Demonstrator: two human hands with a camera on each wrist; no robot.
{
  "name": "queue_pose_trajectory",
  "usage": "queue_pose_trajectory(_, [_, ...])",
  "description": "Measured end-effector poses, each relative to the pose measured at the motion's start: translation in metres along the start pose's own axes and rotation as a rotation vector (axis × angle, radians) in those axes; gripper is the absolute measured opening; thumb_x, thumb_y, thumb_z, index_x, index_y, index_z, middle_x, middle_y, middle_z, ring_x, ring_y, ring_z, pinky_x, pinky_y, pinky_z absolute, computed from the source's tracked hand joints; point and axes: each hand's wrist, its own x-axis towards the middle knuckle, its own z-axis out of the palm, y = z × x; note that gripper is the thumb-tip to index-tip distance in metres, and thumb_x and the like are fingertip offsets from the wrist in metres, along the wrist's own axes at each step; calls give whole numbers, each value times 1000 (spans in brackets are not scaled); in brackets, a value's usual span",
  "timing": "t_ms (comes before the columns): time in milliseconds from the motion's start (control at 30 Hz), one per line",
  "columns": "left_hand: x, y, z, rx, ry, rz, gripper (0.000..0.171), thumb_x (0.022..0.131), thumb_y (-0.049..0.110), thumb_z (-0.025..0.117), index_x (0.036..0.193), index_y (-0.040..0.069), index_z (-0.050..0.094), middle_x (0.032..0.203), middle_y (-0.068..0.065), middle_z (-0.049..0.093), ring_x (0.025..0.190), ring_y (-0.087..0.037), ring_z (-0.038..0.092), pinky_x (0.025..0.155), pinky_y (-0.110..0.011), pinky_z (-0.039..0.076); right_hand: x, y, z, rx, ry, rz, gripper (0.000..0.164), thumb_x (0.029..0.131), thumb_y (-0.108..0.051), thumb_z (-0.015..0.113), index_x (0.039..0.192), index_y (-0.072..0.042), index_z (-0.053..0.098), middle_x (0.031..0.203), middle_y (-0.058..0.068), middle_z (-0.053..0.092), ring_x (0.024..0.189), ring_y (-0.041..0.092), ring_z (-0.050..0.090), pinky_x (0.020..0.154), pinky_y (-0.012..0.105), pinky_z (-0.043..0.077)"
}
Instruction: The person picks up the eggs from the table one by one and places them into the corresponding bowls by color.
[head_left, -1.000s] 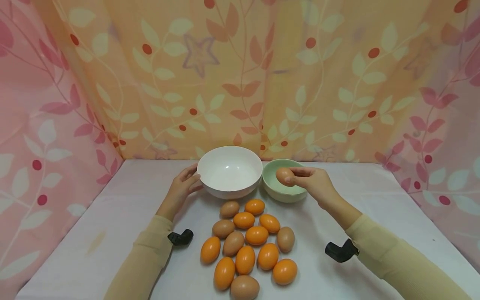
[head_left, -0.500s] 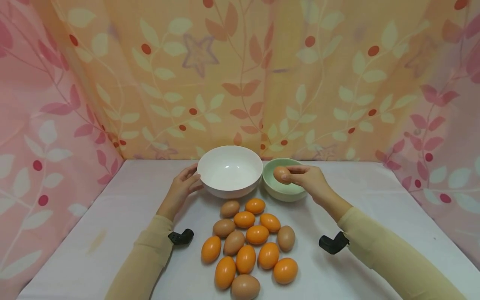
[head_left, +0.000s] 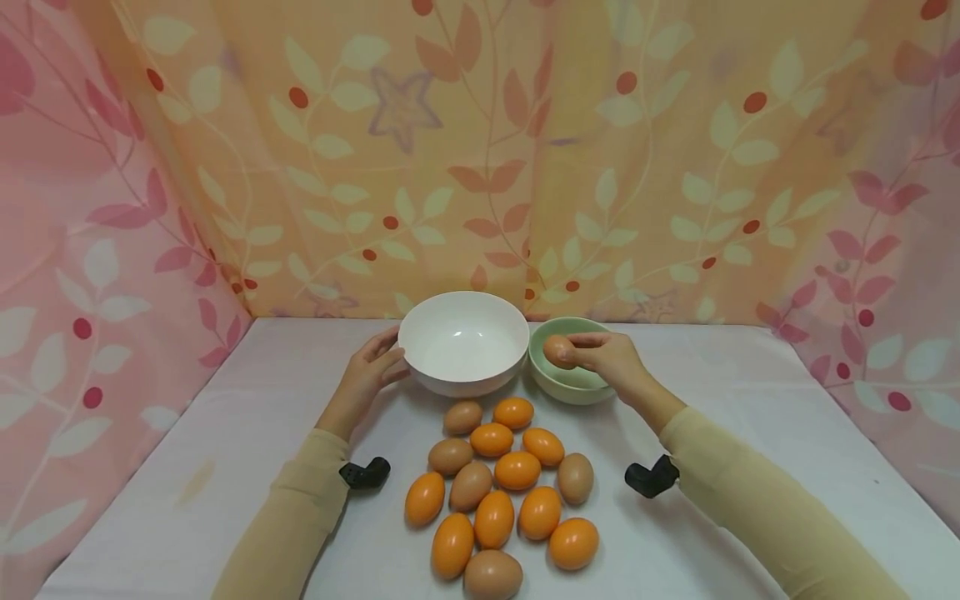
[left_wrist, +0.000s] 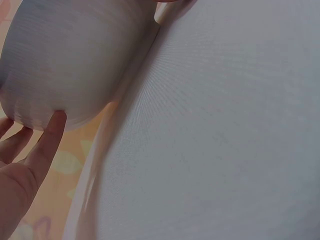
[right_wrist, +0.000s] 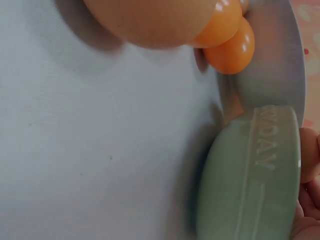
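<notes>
A white bowl (head_left: 462, 346) stands at the back of the table. My left hand (head_left: 362, 375) touches its left side, and in the left wrist view the fingers (left_wrist: 47, 142) rest fairly straight against the outer wall. My right hand (head_left: 618, 362) pinches a brown egg (head_left: 558, 352) between thumb and fingers. It holds the egg over the pale green bowl (head_left: 562, 393), which stands at the right of the white one. The right wrist view shows the green bowl (right_wrist: 250, 180) from the side, with part of the held egg (right_wrist: 310, 150) beyond its rim.
Several orange eggs (head_left: 517, 471) and brown eggs (head_left: 471, 487) lie loose in front of the bowls, on a table with a white cloth (head_left: 225, 467). A patterned curtain (head_left: 480, 167) hangs right behind the table. A black wrist device sits below each hand.
My right hand has shifted a little to the left with the brown egg, over the green bowl. The left hand stays at the white bowl.
</notes>
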Motion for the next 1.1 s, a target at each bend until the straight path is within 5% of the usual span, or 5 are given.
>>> queue_pose_trajectory(767, [-1, 1, 2, -7, -3, 4, 55, 103, 16, 51, 155, 10, 33, 164, -6, 29, 146, -25, 37, 97, -30, 57, 35, 14, 0, -112, -59, -111, 49, 91, -26, 72, 131, 1, 63, 132, 20, 64, 130, 34, 54, 114, 46, 42])
queue_pose_trajectory(1100, [-1, 2, 2, 1, -2, 1, 55, 104, 17, 51, 155, 10, 32, 164, -7, 29, 144, -25, 38, 97, -30, 56, 36, 14, 2, -214, -82, -83, 51, 86, -33, 78, 128, -5, 67, 130, 16, 67, 129, 33, 54, 114, 48, 41])
